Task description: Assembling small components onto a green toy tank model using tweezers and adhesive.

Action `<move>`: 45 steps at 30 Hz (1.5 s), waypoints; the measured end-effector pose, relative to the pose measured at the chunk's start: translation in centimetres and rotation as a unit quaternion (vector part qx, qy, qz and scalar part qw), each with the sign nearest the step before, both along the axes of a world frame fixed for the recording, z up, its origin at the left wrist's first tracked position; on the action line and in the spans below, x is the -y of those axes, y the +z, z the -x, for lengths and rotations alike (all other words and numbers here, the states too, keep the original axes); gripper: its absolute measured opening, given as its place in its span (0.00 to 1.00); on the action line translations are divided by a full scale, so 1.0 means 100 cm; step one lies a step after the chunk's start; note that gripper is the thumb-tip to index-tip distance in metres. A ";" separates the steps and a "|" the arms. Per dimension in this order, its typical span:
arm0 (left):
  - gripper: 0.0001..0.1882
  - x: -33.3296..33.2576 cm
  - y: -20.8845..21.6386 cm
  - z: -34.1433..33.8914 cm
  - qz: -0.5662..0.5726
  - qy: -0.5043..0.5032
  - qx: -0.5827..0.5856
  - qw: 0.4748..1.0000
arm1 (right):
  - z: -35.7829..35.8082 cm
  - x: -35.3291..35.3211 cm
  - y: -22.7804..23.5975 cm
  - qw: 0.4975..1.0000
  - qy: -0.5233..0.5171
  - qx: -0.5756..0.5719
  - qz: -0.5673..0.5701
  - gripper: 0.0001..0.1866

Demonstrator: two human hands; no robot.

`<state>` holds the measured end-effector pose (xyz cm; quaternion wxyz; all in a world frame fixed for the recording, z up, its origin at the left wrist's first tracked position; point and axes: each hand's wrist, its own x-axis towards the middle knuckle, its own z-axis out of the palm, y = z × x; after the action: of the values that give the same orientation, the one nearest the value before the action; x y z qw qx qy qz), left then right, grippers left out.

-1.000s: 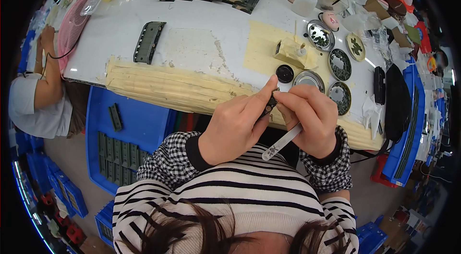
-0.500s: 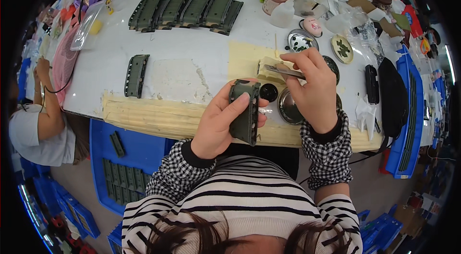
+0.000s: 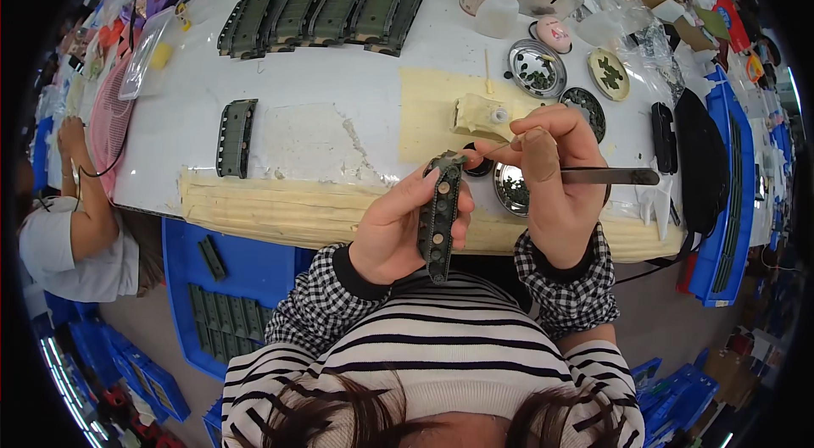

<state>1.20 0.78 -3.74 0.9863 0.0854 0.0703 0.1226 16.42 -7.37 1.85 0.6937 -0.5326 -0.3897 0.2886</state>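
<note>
My left hand (image 3: 386, 232) grips a dark green model tank hull (image 3: 440, 228), turned so its side with a row of round wheels faces up. My right hand (image 3: 551, 194) is closed beside the hull's far end. Tweezers (image 3: 623, 176) lie across its palm, their dark end sticking out to the right. Between its fingertips a thin pale stick (image 3: 502, 146) points at the hull; whether it touches is too small to tell. Just beyond the hands sits a yellowish block (image 3: 475, 115) with a small white ring on top. A black round cap (image 3: 480, 161) is partly hidden by my fingers.
Metal dishes of small green parts (image 3: 536, 68) and a cream lid (image 3: 609, 75) stand at right. Several green hulls (image 3: 331, 11) line the back; another hull (image 3: 236, 139) lies left. A blue bin (image 3: 246, 257) is below the taped table edge. Another person (image 3: 80, 228) sits left.
My right hand has come away from the yellowish block toward the hull. The tweezers have swung back into the palm and a thin stick now shows. My left hand has rolled the hull wheel-side up.
</note>
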 end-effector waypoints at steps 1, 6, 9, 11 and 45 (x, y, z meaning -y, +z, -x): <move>0.24 0.000 0.001 0.001 0.000 0.000 -0.004 1.000 | 0.001 0.000 0.000 1.000 0.009 -0.014 0.003 0.08; 0.23 0.001 0.000 0.001 -0.010 0.002 -0.001 1.000 | 0.002 0.000 0.000 1.000 0.022 -0.005 0.009 0.08; 0.25 0.002 0.002 0.002 -0.036 -0.001 -0.018 0.999 | 0.003 0.001 0.001 1.000 0.028 -0.005 0.006 0.08; 0.25 0.002 0.003 0.003 -0.048 -0.004 -0.027 0.998 | 0.003 0.001 0.001 1.000 0.030 -0.008 0.006 0.08; 0.27 -0.007 0.024 0.016 -0.659 0.117 -0.187 0.719 | 0.001 0.004 -0.004 0.993 0.054 0.102 0.019 0.08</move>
<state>-0.40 1.50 -1.39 0.6257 0.7259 0.1643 0.2336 16.34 -7.78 1.49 0.6237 -0.5505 -0.4810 0.2768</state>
